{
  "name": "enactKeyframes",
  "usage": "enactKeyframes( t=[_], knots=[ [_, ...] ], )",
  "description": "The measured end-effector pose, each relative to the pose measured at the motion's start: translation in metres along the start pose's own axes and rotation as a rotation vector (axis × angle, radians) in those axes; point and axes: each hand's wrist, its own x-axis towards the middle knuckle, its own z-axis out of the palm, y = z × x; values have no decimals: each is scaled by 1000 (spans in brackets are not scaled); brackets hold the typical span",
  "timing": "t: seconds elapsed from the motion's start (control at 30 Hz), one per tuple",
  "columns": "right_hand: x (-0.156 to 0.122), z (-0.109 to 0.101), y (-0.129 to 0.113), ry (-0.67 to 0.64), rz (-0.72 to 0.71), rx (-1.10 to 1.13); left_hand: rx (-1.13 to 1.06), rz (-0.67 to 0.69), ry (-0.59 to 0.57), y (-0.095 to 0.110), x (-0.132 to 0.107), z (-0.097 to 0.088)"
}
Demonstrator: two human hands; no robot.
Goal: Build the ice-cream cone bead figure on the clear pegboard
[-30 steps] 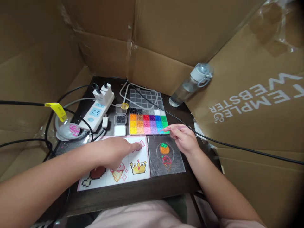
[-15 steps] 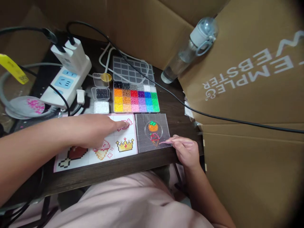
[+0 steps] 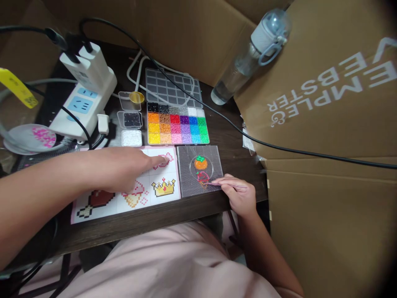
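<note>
Your right hand has left the bead box and now sits at the near right corner of the pegboard, close to the tabletop edge. It is pinched shut on a thin tool, and the tool's tip lies on the red bead figure, just below the orange one. Your left hand has stayed on the pattern sheet: index finger out, the other fingers folded, holding nothing. The fingertip touches the pink picture in the sheet's top right square, above the crown. The sheet and pegboard lie side by side and touch. The bead box stands just behind both, its clear lid swung back. Left of it are three small tubs, and further left a power strip. A bottle leans against the cardboard at the back right, and a black cable runs across the tabletop and over the lid.
</note>
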Motion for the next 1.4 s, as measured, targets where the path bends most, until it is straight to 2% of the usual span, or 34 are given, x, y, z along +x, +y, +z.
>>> enactKeyframes(
  t=[0.13,0.93,1.23,1.4],
  knots=[
    [0,1,2,0,-11,3,33,-99,-37,-2,1,3],
    [-4,-2,6,-1,23,-4,45,-103,-65,17,-7,-14],
    [-3,-3,5,-12,43,-56,64,-50,-48,10,-5,-9],
    [-2,-1,2,-14,16,-25,14,-101,-89,15,-6,-13]
  ],
)
